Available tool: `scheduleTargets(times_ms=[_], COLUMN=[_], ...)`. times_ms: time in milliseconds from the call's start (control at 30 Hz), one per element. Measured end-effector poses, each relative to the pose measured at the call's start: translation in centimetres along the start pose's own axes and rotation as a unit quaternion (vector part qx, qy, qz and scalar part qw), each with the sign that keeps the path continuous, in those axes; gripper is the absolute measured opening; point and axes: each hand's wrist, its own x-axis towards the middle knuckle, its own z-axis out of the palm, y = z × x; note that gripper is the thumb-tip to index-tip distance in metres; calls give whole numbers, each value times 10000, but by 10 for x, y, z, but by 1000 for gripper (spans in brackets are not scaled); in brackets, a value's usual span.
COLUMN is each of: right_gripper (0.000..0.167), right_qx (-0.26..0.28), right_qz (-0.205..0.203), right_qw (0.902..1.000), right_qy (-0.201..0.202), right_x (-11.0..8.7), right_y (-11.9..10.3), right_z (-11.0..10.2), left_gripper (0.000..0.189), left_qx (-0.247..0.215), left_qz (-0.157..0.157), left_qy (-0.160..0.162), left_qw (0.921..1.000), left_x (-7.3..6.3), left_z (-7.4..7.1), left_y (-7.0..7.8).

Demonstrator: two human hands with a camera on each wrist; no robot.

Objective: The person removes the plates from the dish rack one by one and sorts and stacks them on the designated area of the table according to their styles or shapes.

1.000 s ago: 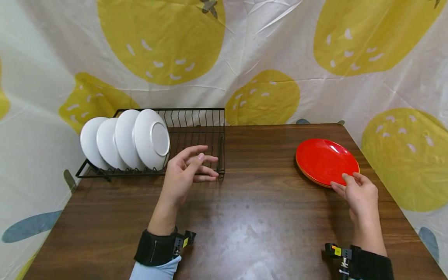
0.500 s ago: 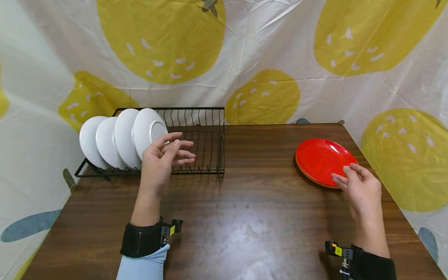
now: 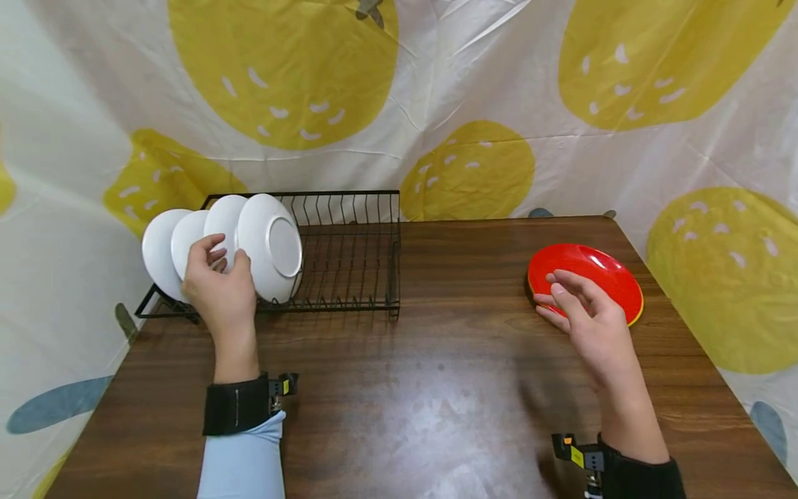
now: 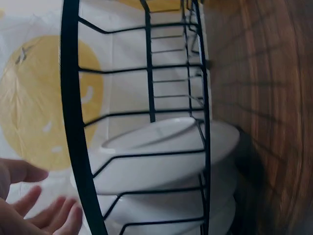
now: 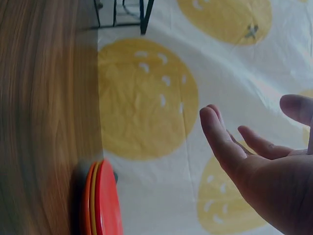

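Several white dishes (image 3: pixel 264 239) stand on edge, side by side, in the left part of a black wire dish rack (image 3: pixel 349 192). My left hand (image 3: pixel 222 294) hovers in front of the middle dishes, covering part of them, thumb and fingers loosely bent and apart. In the left wrist view its fingers (image 4: pixel 58 213) lie beside the rack's dark rail with nothing between them. A red plate (image 3: pixel 576 260) tops a small stack with yellow and orange rims beneath, clearest in the right wrist view. Over its near edge floats my right hand (image 3: pixel 592 326), relaxed and holding nothing.
The brown wooden table (image 3: pixel 436 374) carries both rack and plate stack. A white curtain (image 3: pixel 430 83) with yellow fruit prints hangs behind and along the sides. The rack's right part shows bare wires.
My left hand has moved left, from the rack's right part to the front of the white dishes. My right hand has shifted left over the red plate. Dishes and plates stay put.
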Motion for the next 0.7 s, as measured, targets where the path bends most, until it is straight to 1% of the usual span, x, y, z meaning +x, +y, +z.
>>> scheduleTargets(times_ms=[67,167,233,300,367,400,500,533,600,700], right_gripper=[55,53,54,56,58,59,60,59,59,59], right_qx=[104,182,118,-36,-243,-343,-488,-518,-535,-577], right_qz=[-34,-14,61,161,259,306,416,434,449,439], right_qw=[9998,9993,9991,9986,9978,9972,9960,9958,9958,9958], right_qy=[-145,-327,-409,-496,-559,-588,-626,-620,-596,-563], right_x=[-2,-6,-8,-9,-11,-11,-12,-12,-11,-10], right_y=[-2,-4,-4,-4,-4,-3,-2,-2,-1,-1], right_z=[7,20,28,35,40,42,45,46,46,45], left_gripper=[33,36,39,44,49,51,54,54,50,44], left_qx=[173,354,465,683,973,1136,1527,1596,1615,1491], left_qz=[-7,-41,-130,-299,-466,-502,-478,-453,-404,-394], left_qy=[-121,-272,-362,-528,-821,-961,-1382,-1496,-1635,-1694], left_qw=[9998,9990,9982,9958,9908,9876,9774,9747,9724,9734], left_x=[1,3,5,7,11,13,19,20,22,23], left_z=[0,1,1,2,2,2,3,3,3,4], left_y=[-5,-8,-7,-7,-7,-8,-13,-15,-18,-21])
